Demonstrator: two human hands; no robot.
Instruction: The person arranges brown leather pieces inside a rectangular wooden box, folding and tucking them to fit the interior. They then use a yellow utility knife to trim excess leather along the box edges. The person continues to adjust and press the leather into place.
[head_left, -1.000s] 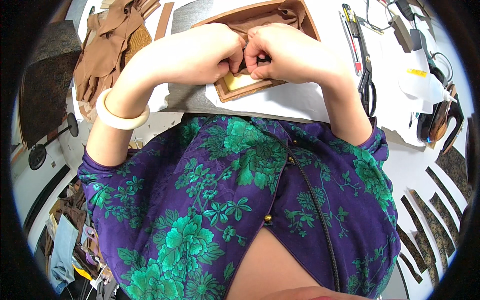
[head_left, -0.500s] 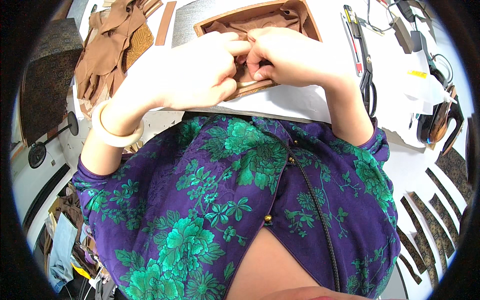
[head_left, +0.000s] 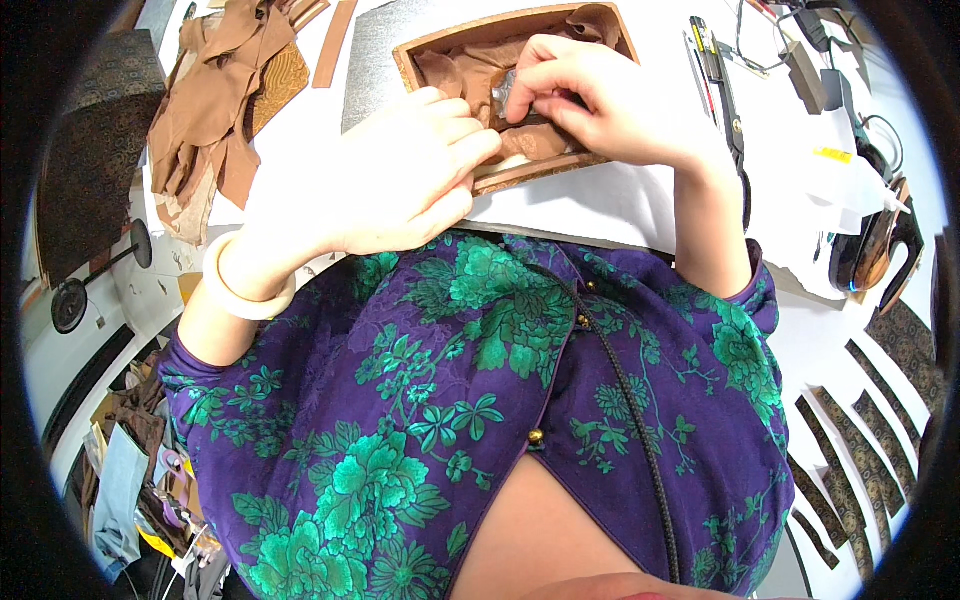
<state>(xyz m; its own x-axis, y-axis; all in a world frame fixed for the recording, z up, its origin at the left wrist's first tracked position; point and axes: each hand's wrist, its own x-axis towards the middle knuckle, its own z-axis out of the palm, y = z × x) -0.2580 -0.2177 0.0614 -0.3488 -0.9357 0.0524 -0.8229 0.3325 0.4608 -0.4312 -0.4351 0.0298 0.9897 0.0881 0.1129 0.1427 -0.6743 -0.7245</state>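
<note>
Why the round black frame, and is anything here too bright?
Head view: the fisheye lens gives curving black borders; same view: the left hand and forearm wash out nearly white, while the brown lining in the box shows folds.

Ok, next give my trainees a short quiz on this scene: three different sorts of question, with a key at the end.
1. True or false: the white bangle is worn on the person's left arm.

2. Choose one. The black-handled scissors lie:
a) inside the open box
b) to the left of the box
c) to the right of the box

3. Short answer: which hand is closer to the small silvery item among the brown cloth in the box?

Key: 1. True. 2. c. 3. The right hand.
</note>
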